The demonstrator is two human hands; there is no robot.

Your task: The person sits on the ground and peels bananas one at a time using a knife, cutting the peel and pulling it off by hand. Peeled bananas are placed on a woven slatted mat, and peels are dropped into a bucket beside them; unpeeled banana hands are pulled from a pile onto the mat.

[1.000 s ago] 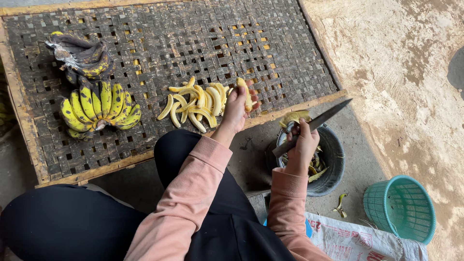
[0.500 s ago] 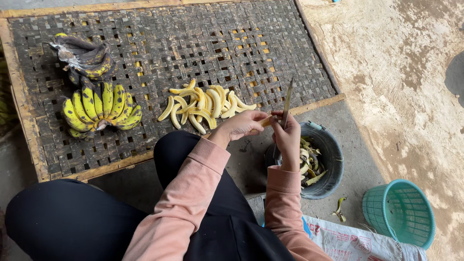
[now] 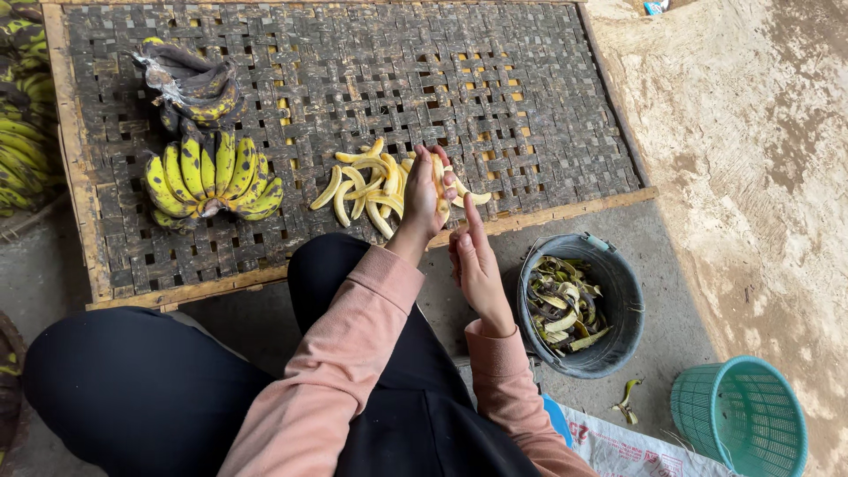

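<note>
My left hand (image 3: 424, 196) reaches onto a dark woven bamboo tray (image 3: 495, 88) and holds a pale peeled banana piece (image 3: 439, 177) over a pile of peeled banana pieces (image 3: 362, 185). My right hand (image 3: 477, 265) hovers just below the tray's wooden front edge, fingers straight and together. No knife shows in it, and its palm side is hidden. To the left on the tray lie a bunch of spotted yellow bananas (image 3: 212, 177) and, behind it, a blackened bunch (image 3: 190, 84).
A grey bucket (image 3: 632, 300) with banana peels stands on the ground right of my right hand. A green plastic basket (image 3: 742, 415) and a white sack (image 3: 618, 446) lie at bottom right. More bananas (image 3: 22, 132) are piled at the left edge.
Both hands met below the tray with the knife upright; since then my left hand has carried a peeled piece up to the pile, and the knife has gone out of sight.
</note>
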